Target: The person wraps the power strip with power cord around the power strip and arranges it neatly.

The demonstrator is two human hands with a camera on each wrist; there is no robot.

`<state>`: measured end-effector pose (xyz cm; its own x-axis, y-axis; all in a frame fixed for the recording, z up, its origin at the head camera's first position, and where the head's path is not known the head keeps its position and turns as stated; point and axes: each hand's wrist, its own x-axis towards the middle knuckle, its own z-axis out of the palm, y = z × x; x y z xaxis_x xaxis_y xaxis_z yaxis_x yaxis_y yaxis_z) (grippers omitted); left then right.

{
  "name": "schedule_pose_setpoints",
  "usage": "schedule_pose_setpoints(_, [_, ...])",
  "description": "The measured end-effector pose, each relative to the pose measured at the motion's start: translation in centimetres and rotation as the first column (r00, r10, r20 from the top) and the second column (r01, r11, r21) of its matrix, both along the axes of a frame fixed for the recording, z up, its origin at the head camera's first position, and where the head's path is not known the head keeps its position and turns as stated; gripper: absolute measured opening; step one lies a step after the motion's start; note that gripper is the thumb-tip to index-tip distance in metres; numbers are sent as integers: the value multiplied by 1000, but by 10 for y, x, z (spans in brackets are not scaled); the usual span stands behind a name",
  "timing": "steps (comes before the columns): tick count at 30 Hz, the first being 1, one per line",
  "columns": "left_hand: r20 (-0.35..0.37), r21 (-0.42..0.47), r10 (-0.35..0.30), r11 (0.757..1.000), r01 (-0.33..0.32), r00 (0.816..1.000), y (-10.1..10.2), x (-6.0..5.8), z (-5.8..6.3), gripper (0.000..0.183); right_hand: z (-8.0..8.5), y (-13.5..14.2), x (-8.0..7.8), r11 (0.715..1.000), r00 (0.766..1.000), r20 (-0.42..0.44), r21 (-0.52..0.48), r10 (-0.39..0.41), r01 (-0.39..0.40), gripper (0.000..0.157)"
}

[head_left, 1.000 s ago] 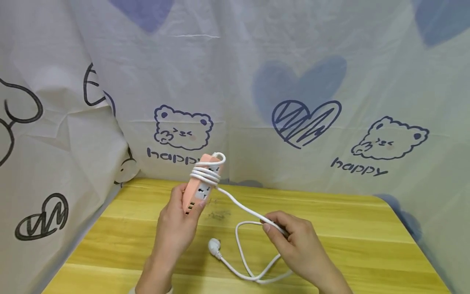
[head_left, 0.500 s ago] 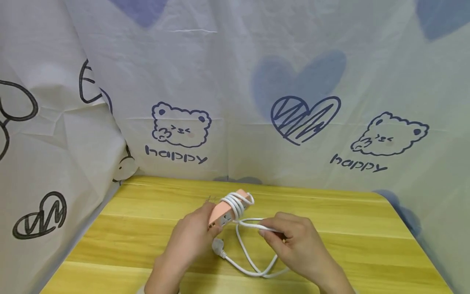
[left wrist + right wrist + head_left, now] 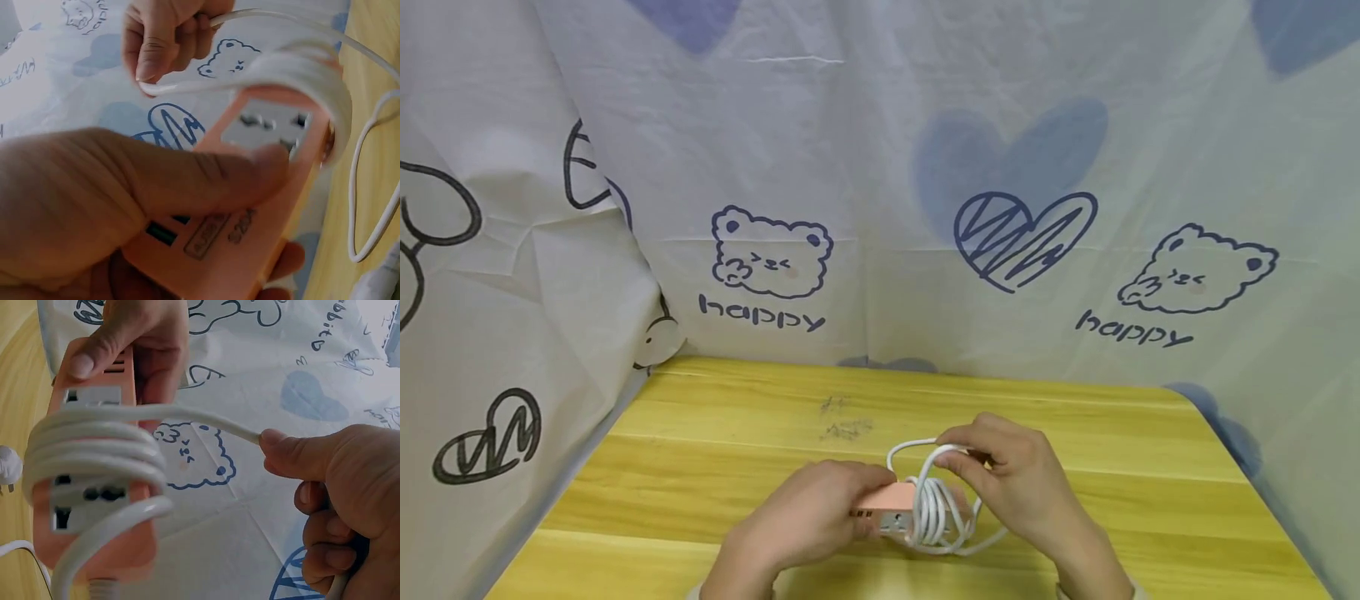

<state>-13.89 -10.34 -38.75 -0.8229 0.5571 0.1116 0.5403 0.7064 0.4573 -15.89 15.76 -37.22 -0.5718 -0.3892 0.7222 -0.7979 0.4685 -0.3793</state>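
probably the power strip point(image 3: 887, 498) handles as a light, rigid bar: its pink shell looks like hard plastic, smooth enough to slide a little under dry fingers, sturdy rather than fragile. the white cord point(image 3: 931, 508) looks bendy but springy, so the turns round the strip's middle would likely slacken if let go. the surest hold seems to be the strip's bare end, away from the turns, with a thumb across the socket face; the cord asks only for a pinch, near the strip.

the left hand point(image 3: 808, 512) is clamped on that bare end, thumb over the face and fingers behind. the right hand point(image 3: 1018, 475), above and to the right of the strip, has thumb and forefinger together on the cord, the other fingers curled in. the strip is low over the table point(image 3: 700, 467); whether it touches cannot be told. the plug point(image 3: 9, 465) shows off to the strip's side.

against a second ago, the strip has dropped and swung: then it was raised, corded end up, well apart from the right hand; now it is nearly level, just beneath that hand. the long stretch of cord between them has become a short arch above the strip.
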Motion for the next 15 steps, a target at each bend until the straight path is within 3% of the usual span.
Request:
schedule_pose_setpoints(4, [74, 69, -81, 995, 76, 994, -2, 1, 6, 26, 0, 3, -2, 999, 998, 53, -34, -40, 41, 22])
schedule_pose_setpoints(8, [141, 160, -166, 977, 143, 976, -5, 2, 13, 24, 1, 7, -4, 996, 992, 126, -79, -19, 29, 21])
schedule_pose_setpoints(12, [198, 279, -232, 945, 172, 952, -8, 4, 17, 32, 0, 9, -4, 995, 978, 209, -97, 10, 10, 18])
schedule_pose_setpoints(15, [219, 384, -269, 908, 171, 938, -10, 6, 20, 36, 0, 8, -4, 995, 972, 233, -99, 40, -17, 16])
